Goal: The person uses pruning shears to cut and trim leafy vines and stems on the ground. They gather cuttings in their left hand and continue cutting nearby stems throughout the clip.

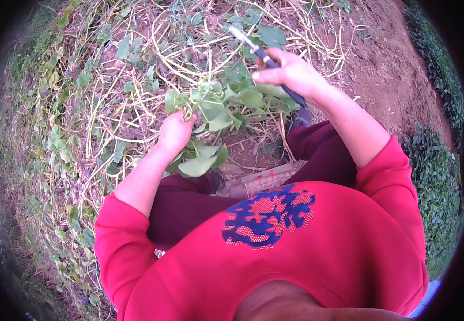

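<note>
My left hand (177, 130) is closed around the stems of a bunch of leafy green vines (218, 110). Broad leaves spread to the right of that hand, and more leaves (199, 162) hang below it. In my right hand (290, 74) is a dark-handled tool (270, 60), held slantwise above the vines. Its far end is pale and metallic, pointing up and to the left; blur hides the exact shape. The handle's other end sticks out below my palm, near a dark shoe (301, 116).
Tangled, partly dry vines (107, 96) cover the ground ahead and to the left. Bare reddish soil (392, 76) lies to the right, bordered by dense leafy plants (434, 192). Between my legs is a woven-patterned flat object (266, 180) on the ground.
</note>
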Available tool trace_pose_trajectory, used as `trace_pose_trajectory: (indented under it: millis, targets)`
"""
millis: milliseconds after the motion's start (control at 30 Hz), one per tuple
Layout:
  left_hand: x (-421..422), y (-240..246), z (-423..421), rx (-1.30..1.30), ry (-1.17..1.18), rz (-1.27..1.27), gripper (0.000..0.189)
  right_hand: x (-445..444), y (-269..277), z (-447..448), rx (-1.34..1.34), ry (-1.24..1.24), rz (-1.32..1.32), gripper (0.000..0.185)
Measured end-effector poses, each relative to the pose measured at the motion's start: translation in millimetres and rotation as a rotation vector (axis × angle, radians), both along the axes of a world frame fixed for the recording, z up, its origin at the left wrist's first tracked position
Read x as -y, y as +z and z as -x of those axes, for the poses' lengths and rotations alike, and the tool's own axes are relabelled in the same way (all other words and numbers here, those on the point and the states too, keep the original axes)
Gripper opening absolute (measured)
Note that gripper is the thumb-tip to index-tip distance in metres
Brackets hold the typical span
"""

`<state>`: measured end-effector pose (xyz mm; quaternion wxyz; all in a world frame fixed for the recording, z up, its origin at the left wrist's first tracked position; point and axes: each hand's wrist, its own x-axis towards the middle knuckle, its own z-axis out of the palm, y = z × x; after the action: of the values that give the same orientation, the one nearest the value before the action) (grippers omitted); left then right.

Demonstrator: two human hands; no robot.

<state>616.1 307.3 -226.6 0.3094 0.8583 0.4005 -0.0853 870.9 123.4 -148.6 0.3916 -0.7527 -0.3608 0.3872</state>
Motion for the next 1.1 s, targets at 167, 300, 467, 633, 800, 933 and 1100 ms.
trace_pose_trajectory:
  millis: [167, 300, 467, 633, 800, 933, 1100]
  targets:
    - [8, -8, 11, 0.067, 0.007, -0.085, 0.035, 6, -26, 31, -0.418, 0.203, 0.269, 0.031]
    - [20, -4, 11, 0.072, -0.054, -0.136, 0.034, 3, -48, 41, -0.625, 0.188, 0.406, 0.041]
    - [24, 4, 11, 0.086, -0.094, -0.144, 0.033, -2, -56, 49, -0.686, 0.156, 0.401, 0.04]
    - [22, 3, 12, 0.051, -0.104, -0.105, 0.036, -3, -54, 53, -0.655, 0.131, 0.375, 0.037]
    - [19, 0, 14, 0.034, -0.175, -0.131, 0.044, -3, -57, 54, -0.6, 0.17, 0.378, 0.035]
    - [19, -1, 14, 0.018, -0.167, -0.086, 0.044, -2, -59, 56, -0.576, 0.172, 0.38, 0.031]
    - [16, -2, 14, 0.052, -0.167, -0.108, 0.04, 2, -67, 54, -0.545, 0.213, 0.31, 0.026]
